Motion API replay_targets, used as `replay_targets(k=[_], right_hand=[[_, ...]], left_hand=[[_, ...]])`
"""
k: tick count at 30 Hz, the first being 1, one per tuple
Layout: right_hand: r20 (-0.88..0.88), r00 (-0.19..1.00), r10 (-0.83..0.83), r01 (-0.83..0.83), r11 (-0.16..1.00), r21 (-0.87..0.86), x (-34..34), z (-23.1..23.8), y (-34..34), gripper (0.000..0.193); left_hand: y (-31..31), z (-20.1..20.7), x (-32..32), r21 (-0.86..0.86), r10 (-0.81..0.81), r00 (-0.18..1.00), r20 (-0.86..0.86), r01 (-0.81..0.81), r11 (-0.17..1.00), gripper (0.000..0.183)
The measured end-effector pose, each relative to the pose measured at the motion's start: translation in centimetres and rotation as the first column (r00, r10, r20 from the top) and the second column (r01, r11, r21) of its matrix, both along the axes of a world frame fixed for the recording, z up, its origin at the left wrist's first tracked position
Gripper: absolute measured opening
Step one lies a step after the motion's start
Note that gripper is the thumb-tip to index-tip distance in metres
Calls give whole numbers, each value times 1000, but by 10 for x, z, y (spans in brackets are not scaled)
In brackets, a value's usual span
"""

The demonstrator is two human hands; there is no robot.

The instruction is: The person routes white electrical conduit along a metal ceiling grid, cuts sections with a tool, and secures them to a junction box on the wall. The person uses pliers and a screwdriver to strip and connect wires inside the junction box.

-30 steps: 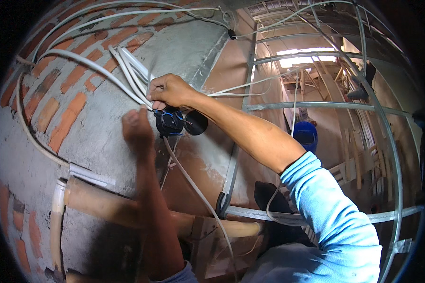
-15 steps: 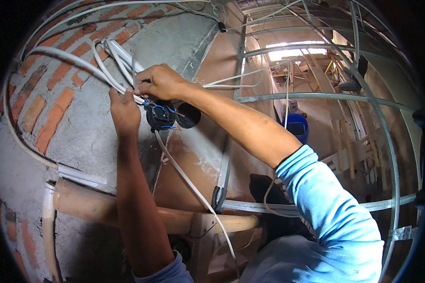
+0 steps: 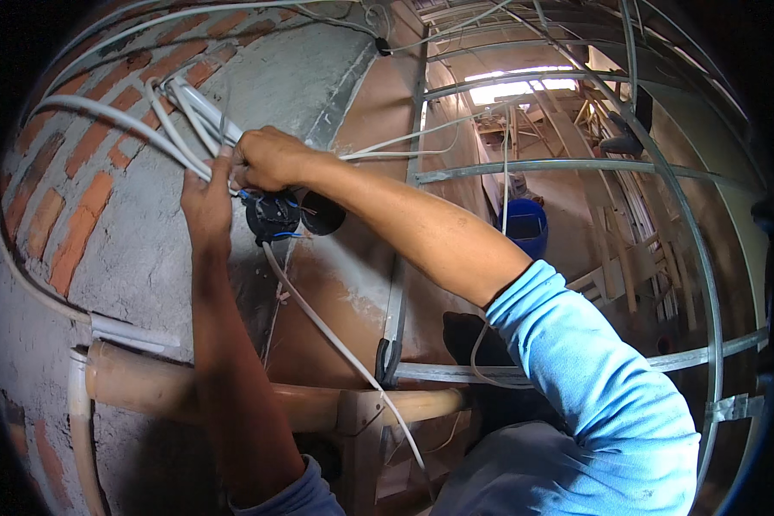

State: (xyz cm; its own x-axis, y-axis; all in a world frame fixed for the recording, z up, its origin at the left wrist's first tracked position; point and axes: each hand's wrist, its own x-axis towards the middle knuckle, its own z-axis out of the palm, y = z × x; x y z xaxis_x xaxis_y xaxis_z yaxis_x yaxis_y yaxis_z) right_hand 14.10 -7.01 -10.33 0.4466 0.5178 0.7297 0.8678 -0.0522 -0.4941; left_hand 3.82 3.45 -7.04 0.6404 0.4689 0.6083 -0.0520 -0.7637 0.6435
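My left hand (image 3: 206, 209) is closed around a bundle of white cables (image 3: 168, 140), its thumb up against them. Pressed close beside it, my right hand (image 3: 271, 160) has its fingers curled in at the cable ends; what they pinch is hidden. A thin grey strip (image 3: 225, 112) stands up from between the two hands. Just below them a round black electrical box (image 3: 271, 218) sits in the wall, with blue wires (image 3: 285, 235) at its front. To its right is a second round dark opening (image 3: 322, 213), with a bare-ended wire near it.
A single white cable (image 3: 322, 322) hangs down from the box. Beneath my forearms runs a horizontal tan pipe (image 3: 146, 378). The wall is brick (image 3: 82, 232) and grey plaster. Metal framing (image 3: 576, 165) crosses the right side, with a blue bucket (image 3: 525, 228) and timber below.
The whole view has shifted, so everything lies slightly farther left. My right hand has turned and closed in against my left thumb. Both hands remain at the cables above the box.
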Motion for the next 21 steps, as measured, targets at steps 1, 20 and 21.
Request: replay_targets(k=[1,20,21], right_hand=[[-3,1000,27,-27,1000,11,-1,-1,-1,19],[-52,998,20,13,828,560,-29,-104,32,11],[-7,1000,-15,16,811,584,-28,-104,33,12]], left_hand=[[2,-1,0,-45,-33,999,14,34,998,40],[22,-14,10,221,18,986,163,-54,974,41],[22,-15,11,246,38,987,155,-76,966,41]])
